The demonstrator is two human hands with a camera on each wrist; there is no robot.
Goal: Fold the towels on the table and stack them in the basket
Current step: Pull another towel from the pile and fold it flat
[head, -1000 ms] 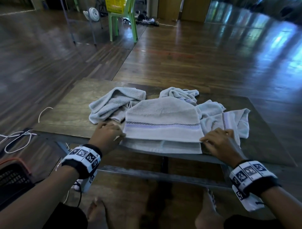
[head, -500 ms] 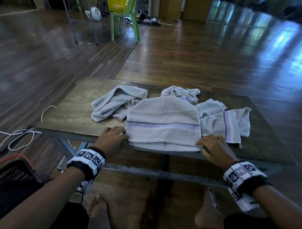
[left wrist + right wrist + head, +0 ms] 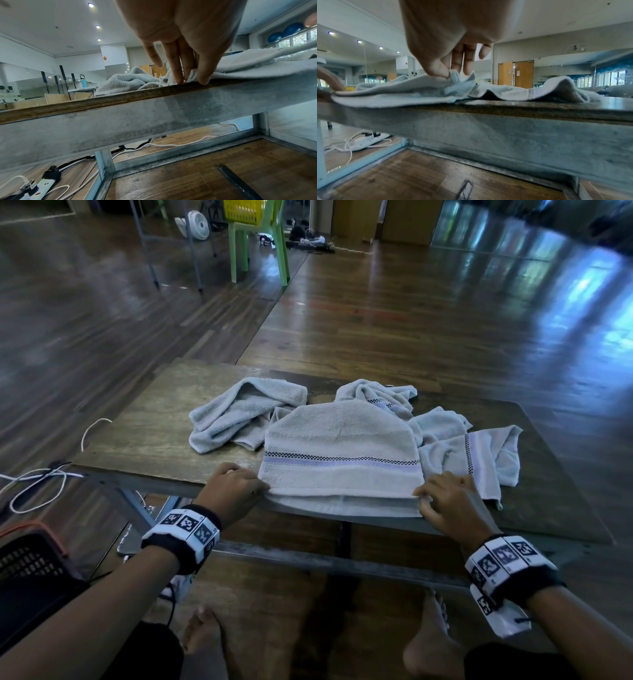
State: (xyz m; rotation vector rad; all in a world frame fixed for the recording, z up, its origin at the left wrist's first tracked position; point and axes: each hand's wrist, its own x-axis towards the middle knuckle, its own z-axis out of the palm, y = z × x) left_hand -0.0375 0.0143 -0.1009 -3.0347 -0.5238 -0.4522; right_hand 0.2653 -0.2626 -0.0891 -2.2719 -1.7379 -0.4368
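Observation:
A light grey towel (image 3: 339, 446) with a checkered stripe lies folded over at the near edge of the wooden table (image 3: 144, 436), its lower layer just past the edge. My left hand (image 3: 236, 487) pinches its near left corner (image 3: 190, 75) between thumb and fingers. My right hand (image 3: 445, 501) pinches the near right corner (image 3: 455, 75). Behind it lie a crumpled towel (image 3: 239, 416) at the left, another (image 3: 380, 395) at the back, and a striped one (image 3: 479, 457) at the right. A dark basket (image 3: 27, 559) sits on the floor at the lower left.
White cables (image 3: 34, 484) and a power strip (image 3: 34, 186) lie on the floor left of the table. A green chair (image 3: 260, 237) carrying a yellow basket and a small fan (image 3: 197, 224) stand far back. My bare feet (image 3: 428, 645) rest under the table.
Both hands have drawn the towel's top layer toward the near table edge, so it now nearly covers the lower layer. The other towels have not moved.

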